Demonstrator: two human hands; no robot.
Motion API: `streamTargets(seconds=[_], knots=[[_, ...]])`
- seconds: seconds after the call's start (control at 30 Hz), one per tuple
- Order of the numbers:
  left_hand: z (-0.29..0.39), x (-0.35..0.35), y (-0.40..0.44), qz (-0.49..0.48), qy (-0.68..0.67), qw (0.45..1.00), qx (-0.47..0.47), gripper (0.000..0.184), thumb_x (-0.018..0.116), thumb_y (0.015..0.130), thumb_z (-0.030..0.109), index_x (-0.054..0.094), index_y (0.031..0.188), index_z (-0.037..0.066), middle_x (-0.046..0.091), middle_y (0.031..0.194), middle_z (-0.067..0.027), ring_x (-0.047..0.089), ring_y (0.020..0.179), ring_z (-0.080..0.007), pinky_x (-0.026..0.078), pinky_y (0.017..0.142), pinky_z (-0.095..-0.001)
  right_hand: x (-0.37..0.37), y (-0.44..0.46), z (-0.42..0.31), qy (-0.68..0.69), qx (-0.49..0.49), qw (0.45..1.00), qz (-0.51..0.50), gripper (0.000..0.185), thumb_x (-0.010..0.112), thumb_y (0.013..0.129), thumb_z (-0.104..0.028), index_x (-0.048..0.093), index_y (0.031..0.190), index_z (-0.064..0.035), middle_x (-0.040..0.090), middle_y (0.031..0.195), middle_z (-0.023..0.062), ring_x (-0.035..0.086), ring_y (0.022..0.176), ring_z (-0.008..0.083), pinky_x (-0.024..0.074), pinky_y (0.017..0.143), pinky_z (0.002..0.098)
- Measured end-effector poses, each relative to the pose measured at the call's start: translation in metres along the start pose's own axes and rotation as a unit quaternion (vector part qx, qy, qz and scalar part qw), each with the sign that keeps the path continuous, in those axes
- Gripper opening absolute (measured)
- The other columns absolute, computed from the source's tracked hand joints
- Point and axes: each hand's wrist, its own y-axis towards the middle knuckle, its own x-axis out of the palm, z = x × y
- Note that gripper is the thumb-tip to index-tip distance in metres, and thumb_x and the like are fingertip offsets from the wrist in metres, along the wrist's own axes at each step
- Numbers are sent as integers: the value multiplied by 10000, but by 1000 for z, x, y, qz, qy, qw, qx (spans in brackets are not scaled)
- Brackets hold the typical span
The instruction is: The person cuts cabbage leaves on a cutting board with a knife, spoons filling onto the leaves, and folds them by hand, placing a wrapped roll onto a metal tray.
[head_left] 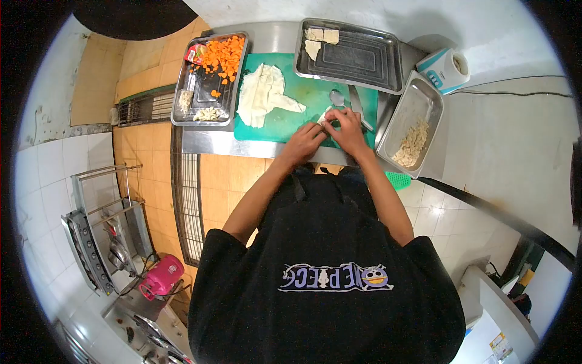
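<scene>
My left hand [305, 143] and my right hand [349, 130] meet over the front of the green cutting board [285, 62]. Fingers of both are pinched on a small piece of pale dough [324, 116], mostly covered by the fingertips. Left of them a large, irregular sheet of dough [260, 97] lies flat on the board, with a strip reaching toward my hands. Just beyond my right hand rests a spoon [336, 97]. A knife [356, 100] lies beside it, its handle partly behind my right hand.
At left, a metal tray [229, 115] holds chopped carrots [225, 56] and pale chopped bits. Another tray [370, 57] at the back carries several dough squares [330, 37]. A deep pan [433, 100] with crumbly filling [412, 144] stands right, near a tissue pack [445, 70].
</scene>
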Motion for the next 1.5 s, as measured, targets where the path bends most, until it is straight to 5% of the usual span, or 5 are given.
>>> streamTargets(seconds=[0.17, 0.5, 0.7, 0.97, 1.5], knots=[[-5, 0, -11, -25, -3, 1000, 16, 283, 660, 833, 42, 647, 1116, 40, 643, 1294, -143, 616, 1274, -337, 527, 1068, -454, 3, 0, -4, -13, 49, 999, -9, 191, 790, 890, -269, 724, 1034, -162, 752, 967, -24, 625, 1044, 256, 410, 930, 451], [0, -10, -3, 17, -15, 1000, 6, 212, 654, 849, 31, 676, 1059, 50, 673, 1209, -115, 671, 1173, -306, 559, 993, -430, 3, -8, -13, -12, 137, 991, 9, 201, 808, 860, -245, 710, 1009, -154, 771, 938, 17, 663, 973, 280, 432, 910, 459], [1, -9, -3, 72, -26, 996, -51, 384, 736, 796, 41, 668, 1172, 80, 662, 1248, -74, 614, 1252, -318, 514, 1019, -460, 2, -7, -11, -28, 146, 989, 9, 212, 819, 864, -253, 702, 1012, -156, 775, 873, 19, 677, 936, 274, 420, 887, 456], [4, -11, -1, -104, 169, 975, -98, 809, 636, 991, 535, 400, 1640, 114, 306, 1744, -43, 226, 1611, -339, 339, 1161, -637, 2, -8, -9, -41, 154, 987, -10, 213, 829, 857, -266, 701, 990, -159, 770, 848, 10, 677, 929, 270, 411, 883, 459], [5, -3, -4, -127, 131, 977, -106, 849, 573, 1005, 605, 354, 1665, 117, 214, 1783, -7, 123, 1647, -343, 259, 1208, -685, -6, -13, -7, -51, 132, 989, 34, 137, 752, 944, -290, 749, 1028, -182, 752, 959, 17, 626, 994, 284, 401, 895, 457]])
